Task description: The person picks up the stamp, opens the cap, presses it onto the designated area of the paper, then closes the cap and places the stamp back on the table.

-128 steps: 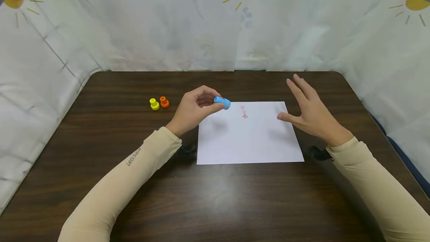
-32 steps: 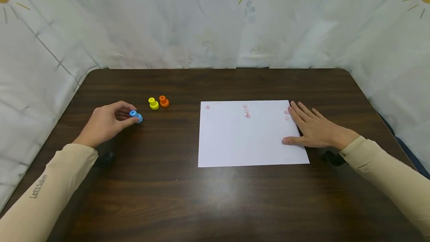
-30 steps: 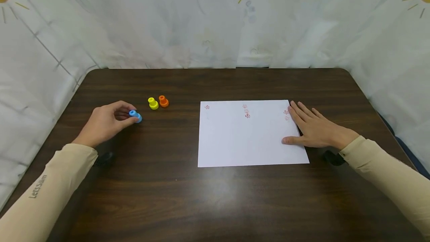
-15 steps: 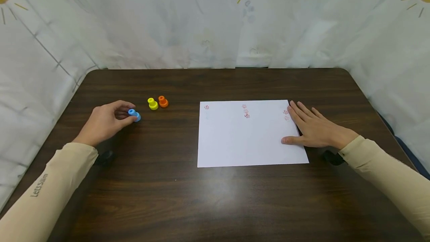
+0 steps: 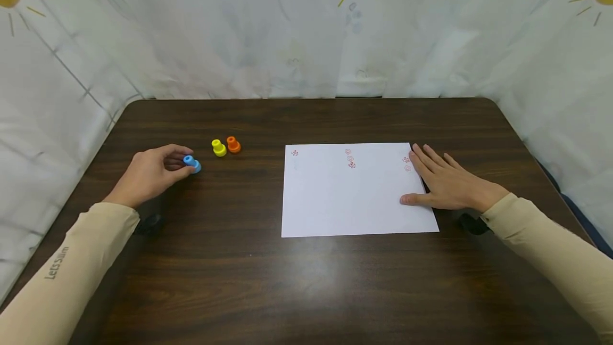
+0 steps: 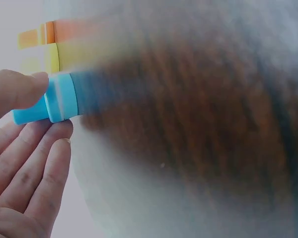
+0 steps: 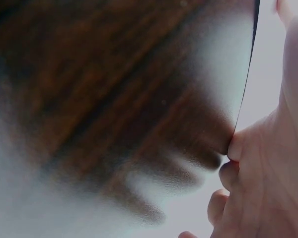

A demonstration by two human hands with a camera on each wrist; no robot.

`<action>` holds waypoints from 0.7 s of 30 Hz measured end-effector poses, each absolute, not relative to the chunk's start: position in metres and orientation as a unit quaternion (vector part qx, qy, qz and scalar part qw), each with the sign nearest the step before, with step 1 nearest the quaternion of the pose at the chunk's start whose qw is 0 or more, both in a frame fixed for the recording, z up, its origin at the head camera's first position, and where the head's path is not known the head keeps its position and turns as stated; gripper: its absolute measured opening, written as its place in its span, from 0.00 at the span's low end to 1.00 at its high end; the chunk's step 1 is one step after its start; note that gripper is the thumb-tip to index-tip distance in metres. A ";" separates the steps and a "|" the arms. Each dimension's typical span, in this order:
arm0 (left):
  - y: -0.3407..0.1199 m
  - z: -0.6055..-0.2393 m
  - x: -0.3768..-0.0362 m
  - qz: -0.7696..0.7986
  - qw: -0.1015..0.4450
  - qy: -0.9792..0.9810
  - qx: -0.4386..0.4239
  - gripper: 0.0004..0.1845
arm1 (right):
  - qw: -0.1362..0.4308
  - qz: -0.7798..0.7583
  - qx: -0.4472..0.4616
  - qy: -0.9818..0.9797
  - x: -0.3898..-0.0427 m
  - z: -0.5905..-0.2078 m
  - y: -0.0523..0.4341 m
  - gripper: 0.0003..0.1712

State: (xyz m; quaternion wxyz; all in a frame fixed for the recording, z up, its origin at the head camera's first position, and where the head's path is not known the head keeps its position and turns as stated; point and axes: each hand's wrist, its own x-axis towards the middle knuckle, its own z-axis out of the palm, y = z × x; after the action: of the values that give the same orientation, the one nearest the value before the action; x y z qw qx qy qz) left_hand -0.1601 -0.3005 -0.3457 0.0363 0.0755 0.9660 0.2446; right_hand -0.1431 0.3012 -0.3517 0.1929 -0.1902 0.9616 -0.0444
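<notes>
My left hand [image 5: 150,174] pinches a small blue toy stamp [image 5: 192,164] at the left of the table. In the left wrist view, thumb and fingers hold the blue stamp [image 6: 62,98], its wide end right at the tabletop. Just beyond it stand a yellow stamp [image 5: 218,148] and an orange stamp [image 5: 233,145], side by side. Flat with its fingers spread, my right hand [image 5: 450,182] rests on the right edge of a white paper sheet [image 5: 345,201]. Small red flower-like prints [image 5: 351,158] mark the sheet's upper left, top middle and upper right.
The dark wooden table [image 5: 306,286] has its far edge against a pale, patterned cloth curtain [image 5: 230,31]. The curtain also runs along both sides. Dark wrist cameras sit under both beige sleeves [image 5: 72,270].
Since the oldest frame, my left hand has carried the blue stamp from over the paper leftward down to the table. My right hand has come down onto the sheet. Lately both hands stay still.
</notes>
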 end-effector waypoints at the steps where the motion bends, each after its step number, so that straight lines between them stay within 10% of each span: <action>1: -0.300 -0.345 -0.160 0.245 0.039 0.966 0.076 0.27 | 0.193 -0.044 -0.190 0.962 -0.143 -0.352 0.301 0.69; 21: -0.291 -0.316 -0.165 0.227 0.004 0.969 0.098 0.25 | 0.193 -0.046 -0.188 0.962 -0.142 -0.351 0.302 0.69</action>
State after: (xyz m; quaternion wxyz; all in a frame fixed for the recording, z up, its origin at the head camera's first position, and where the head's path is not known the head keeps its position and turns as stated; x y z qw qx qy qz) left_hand -0.1646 -0.2913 -0.3161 0.0043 0.0983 0.9689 0.2272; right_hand -0.1418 0.3020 -0.3514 0.1925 -0.1879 0.9620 -0.0463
